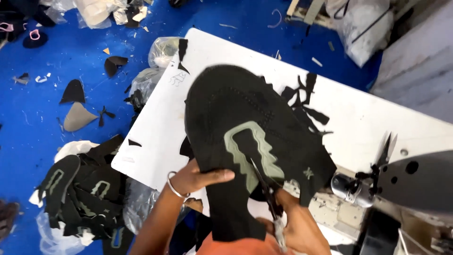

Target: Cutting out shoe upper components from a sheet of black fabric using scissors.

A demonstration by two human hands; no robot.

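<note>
A black fabric shoe-upper piece (236,108) with a pale green wavy patch (257,151) is held up over the white table (155,127). My left hand (198,178), with a metal bangle on the wrist, grips the piece's lower left edge, thumb on top. My right hand (295,222) holds a pair of scissors (266,189) whose blades reach into the green patch area. Part of my right hand is hidden behind the fabric.
A sewing machine arm (406,182) with small snips (384,153) resting on it stands at the right. Black offcuts (306,101) lie on the table. A pile of similar black pieces (87,193) and scraps lie on the blue floor (42,94) at left.
</note>
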